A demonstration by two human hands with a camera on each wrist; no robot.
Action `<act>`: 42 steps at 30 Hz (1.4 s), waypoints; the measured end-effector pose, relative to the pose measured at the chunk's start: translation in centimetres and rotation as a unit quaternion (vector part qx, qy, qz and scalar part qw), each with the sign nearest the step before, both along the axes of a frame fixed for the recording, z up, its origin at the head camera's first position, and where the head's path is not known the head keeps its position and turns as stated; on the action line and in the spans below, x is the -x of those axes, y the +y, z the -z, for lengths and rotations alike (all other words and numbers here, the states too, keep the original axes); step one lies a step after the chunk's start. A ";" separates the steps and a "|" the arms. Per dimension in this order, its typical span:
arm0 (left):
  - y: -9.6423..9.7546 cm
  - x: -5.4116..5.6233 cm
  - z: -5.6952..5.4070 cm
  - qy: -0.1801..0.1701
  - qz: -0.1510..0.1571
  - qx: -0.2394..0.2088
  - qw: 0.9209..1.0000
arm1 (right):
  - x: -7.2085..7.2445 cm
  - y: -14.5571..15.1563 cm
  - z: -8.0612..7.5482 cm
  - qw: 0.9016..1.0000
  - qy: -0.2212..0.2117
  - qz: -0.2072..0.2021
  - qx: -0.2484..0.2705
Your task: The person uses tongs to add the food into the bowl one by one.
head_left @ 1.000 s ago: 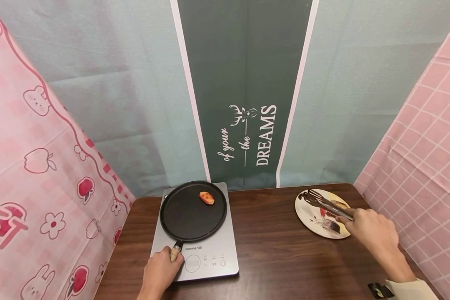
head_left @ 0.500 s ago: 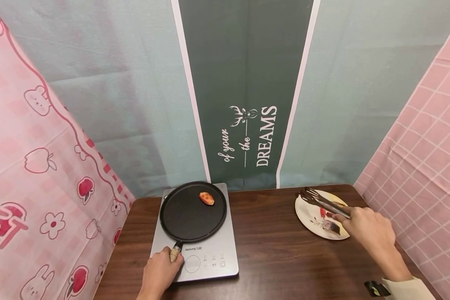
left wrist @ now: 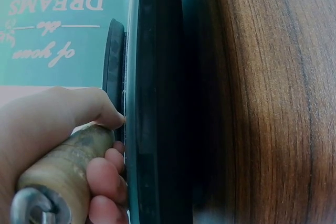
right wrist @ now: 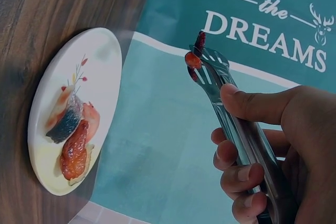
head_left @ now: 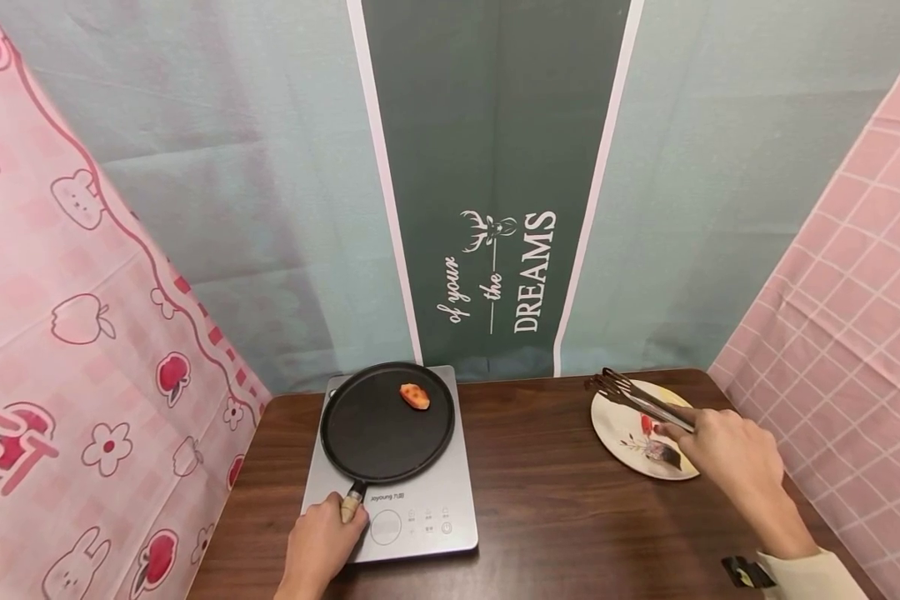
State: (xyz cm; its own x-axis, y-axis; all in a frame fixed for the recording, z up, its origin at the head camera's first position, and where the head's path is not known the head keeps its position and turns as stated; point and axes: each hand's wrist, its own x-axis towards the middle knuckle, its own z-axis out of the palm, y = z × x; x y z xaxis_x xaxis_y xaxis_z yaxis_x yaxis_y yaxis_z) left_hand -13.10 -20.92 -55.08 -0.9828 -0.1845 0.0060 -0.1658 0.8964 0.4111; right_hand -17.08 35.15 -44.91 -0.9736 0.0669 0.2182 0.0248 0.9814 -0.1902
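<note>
My left hand (head_left: 324, 537) grips the wooden handle (left wrist: 68, 171) of a flat black frying pan (head_left: 375, 442). An orange, browned piece of food (head_left: 415, 396) lies in the pan near its far right edge. In my right hand (head_left: 735, 454) is a pair of metal tongs (right wrist: 247, 145), fingers and thumb curled round its arms. The tongs' slotted tips pinch a small dark red-brown piece of food (right wrist: 193, 60), its kind unclear. They hang over the far left rim of a white oval plate (head_left: 622, 446). On the plate sit a glazed brown piece (right wrist: 75, 153) and a silver-skinned fish piece (right wrist: 67, 121).
Under the pan is a silver induction cooker (head_left: 420, 533) with its control panel towards me. Brown wooden tabletop (head_left: 536, 467) stretches between cooker and plate. A green cloth backdrop (head_left: 487, 125) rises behind the table, with pink cloths at both sides.
My right hand has moved slightly left, and the tongs' tips have shifted up and left to the plate's far rim. The left hand and pan stay put.
</note>
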 end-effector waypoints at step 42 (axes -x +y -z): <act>0.2 -0.3 -0.2 0.024 0.000 0.003 1.000 | 1.2 -1.7 -0.4 0.999 0.028 -0.029 -0.011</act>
State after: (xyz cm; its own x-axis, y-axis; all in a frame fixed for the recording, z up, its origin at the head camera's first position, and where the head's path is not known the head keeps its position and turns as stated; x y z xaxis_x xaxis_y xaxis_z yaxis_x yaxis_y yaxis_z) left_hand -12.85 -20.72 -54.91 -0.9815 -0.1836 0.0539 -0.1455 0.8990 0.4130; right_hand -18.32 33.45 -44.47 -0.9619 0.0055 0.2735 -0.0423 0.9848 -0.1685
